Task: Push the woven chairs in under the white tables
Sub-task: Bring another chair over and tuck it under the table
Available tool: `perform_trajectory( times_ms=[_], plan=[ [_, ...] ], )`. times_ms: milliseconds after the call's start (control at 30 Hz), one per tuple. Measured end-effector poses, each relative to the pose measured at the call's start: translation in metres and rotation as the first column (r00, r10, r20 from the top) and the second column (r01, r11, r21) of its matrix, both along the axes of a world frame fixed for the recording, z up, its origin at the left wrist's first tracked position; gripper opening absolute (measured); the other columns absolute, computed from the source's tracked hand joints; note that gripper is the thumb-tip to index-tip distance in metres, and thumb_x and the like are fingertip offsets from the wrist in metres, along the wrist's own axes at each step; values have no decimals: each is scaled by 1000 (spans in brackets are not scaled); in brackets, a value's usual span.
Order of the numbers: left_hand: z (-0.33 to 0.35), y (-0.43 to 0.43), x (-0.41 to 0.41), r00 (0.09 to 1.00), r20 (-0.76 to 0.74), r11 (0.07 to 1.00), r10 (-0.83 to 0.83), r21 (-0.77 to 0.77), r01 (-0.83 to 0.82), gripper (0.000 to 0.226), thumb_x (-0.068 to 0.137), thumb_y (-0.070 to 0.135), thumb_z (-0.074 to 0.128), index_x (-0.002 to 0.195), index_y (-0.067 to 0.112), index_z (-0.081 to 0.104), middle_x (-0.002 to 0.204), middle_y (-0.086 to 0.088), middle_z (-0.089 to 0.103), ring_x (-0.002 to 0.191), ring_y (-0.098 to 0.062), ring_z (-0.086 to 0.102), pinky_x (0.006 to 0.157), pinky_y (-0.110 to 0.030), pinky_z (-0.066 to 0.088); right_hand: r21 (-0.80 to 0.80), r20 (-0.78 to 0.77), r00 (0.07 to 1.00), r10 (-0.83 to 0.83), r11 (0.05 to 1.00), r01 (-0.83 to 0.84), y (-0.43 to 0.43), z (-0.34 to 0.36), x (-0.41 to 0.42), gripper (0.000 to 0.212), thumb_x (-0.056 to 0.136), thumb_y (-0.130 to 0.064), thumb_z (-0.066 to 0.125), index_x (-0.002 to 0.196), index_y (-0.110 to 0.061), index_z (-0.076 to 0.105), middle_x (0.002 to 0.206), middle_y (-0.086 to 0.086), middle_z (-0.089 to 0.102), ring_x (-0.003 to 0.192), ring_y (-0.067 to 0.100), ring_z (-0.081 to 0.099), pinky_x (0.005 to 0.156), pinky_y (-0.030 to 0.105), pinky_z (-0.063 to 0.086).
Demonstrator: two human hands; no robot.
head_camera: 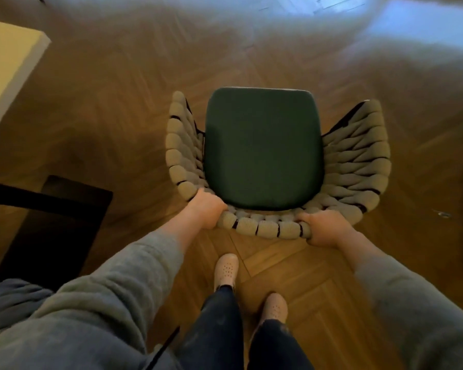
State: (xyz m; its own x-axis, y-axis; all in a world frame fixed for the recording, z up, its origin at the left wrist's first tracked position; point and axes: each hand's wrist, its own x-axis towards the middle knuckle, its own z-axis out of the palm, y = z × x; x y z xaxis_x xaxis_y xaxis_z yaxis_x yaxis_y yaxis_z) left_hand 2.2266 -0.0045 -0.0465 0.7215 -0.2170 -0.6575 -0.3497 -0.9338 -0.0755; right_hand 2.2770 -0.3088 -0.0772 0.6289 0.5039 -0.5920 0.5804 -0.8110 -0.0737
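On the herringbone wood floor point(118, 116), centre of view: one woven chair point(358, 161), seen from above and behind.

- Chair: wraparound back and sides of thick, pale padded cord woven over a dark frame. Green seat cushion point(262, 148) set inside the curve, with its front edge pointing away from the person. The chair stands in the open, well apart from the table and to its right, with no part of it under the table.
- Left hand point(206, 208): grips the rear rim of the chair back at its left bend. The fingers are curled over the cord toward the cushion.
- Right hand point(322, 227): grips the same rim toward the right. The fingers are wrapped round the cord, with the thumb lying along the top.
- Arms: both in grey sleeves point(123, 284), reaching forward and down to the chair.
- White tabletop point(8, 65): only one corner shows, at the upper left edge of view.
- Dark flat shape point(59, 222): lies low at the left, below the table corner. What it is cannot be told.
- Person's feet: two pale perforated shoes point(226, 271) on the floor just behind the chair back, worn with dark jeans point(219, 329).
- Far floor: blurred, with pale blue patches of light.
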Motion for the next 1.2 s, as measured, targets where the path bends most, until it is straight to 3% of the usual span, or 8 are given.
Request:
perform_trajectory(
  times_ms=[233,500,700,900,1033,1200],
  plan=[
    [7,-6,-5,999,25,999,42,-2,-42,39,97,24,51,136,30,51,133,4,57,126,-19,50,112,-42,31,113,44,998,36,993,-41,-7,0,-1,35,77,-34,63,111,-41,57,66,-18,42,61,1,42,59,18,31],
    [-4,-44,-68,969,33,970,243,12,-244,43,97,24,51,138,31,47,134,3,57,125,-17,52,113,-41,31,191,54,967,248,948,-254,-36,-1,-16,31,83,-38,60,114,-32,57,85,-11,63,73,9,59,64,22,43],
    [-18,-99,-155,909,80,913,408,-25,-408,42,95,31,49,136,39,50,134,9,58,124,-14,53,108,-41,36,171,11,912,409,898,-405,-65,5,-38,26,84,-33,60,110,-30,58,81,-11,57,72,10,56,67,24,47],
    [-17,-176,-220,815,38,815,579,-38,-578,37,94,30,51,130,35,56,129,7,59,120,-15,53,106,-40,35,81,52,811,582,807,-585,-98,5,-55,32,82,-28,61,114,-31,55,94,-6,64,83,15,61,66,26,43],
    [-13,-227,-251,737,5,736,676,-70,-674,37,93,28,52,130,30,56,126,2,60,119,-19,53,109,-45,31,25,22,764,645,763,-646,-119,2,-59,36,86,-28,57,121,-34,51,110,-6,62,98,16,59,86,33,47],
    [-15,-287,-291,623,9,621,782,-96,-778,39,93,22,51,132,26,55,126,-3,59,120,-24,52,113,-49,26,-17,-12,649,761,649,-761,-140,18,-58,55,89,-29,58,140,-37,40,136,-7,50,127,17,46,106,37,35]
  ],
)
